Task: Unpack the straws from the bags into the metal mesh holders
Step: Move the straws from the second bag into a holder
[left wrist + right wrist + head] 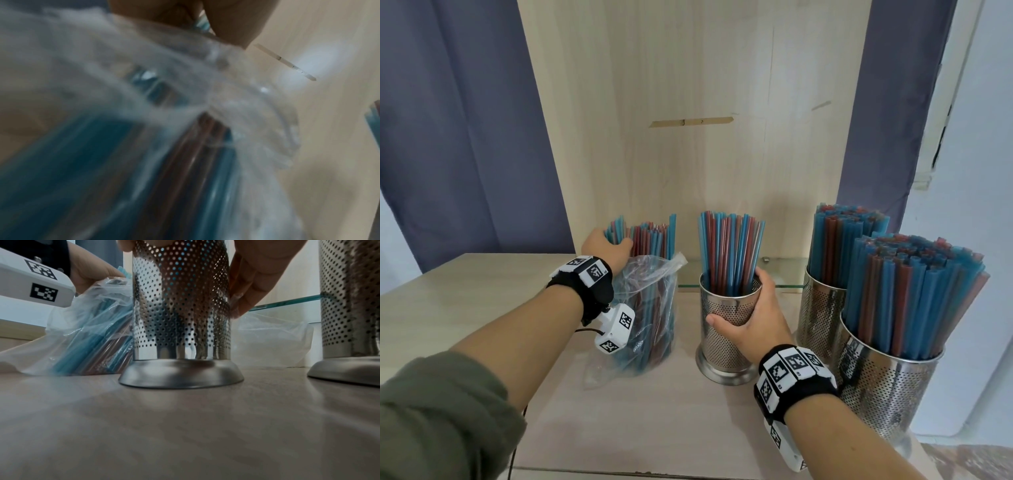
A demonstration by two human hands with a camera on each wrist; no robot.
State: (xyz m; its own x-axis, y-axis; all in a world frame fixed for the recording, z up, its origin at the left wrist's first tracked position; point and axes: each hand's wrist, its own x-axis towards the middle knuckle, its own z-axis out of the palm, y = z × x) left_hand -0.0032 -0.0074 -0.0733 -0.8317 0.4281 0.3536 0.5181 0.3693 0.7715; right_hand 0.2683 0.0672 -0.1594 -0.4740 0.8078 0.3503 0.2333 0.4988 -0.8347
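A clear plastic bag (pixel 650 308) of blue and red straws (pixel 650 236) stands upright on the wooden table, left of centre. My left hand (pixel 607 248) grips a bunch of those straws near their tops; in the left wrist view the bag (pixel 144 113) is a close blur. A perforated metal holder (pixel 726 339) stands in the middle, partly filled with straws (pixel 729 250). My right hand (pixel 751 318) wraps round its upper wall, thumb in front, fingers (pixel 252 288) behind. The right wrist view shows the holder (pixel 180 313) resting on its base.
Two more metal holders (pixel 822 315) (pixel 887 387) packed full of straws stand at the right. A glass shelf edge (pixel 784 284) runs behind them against a wooden back panel (pixel 688 102). An empty clear bag (pixel 273 340) lies behind the middle holder.
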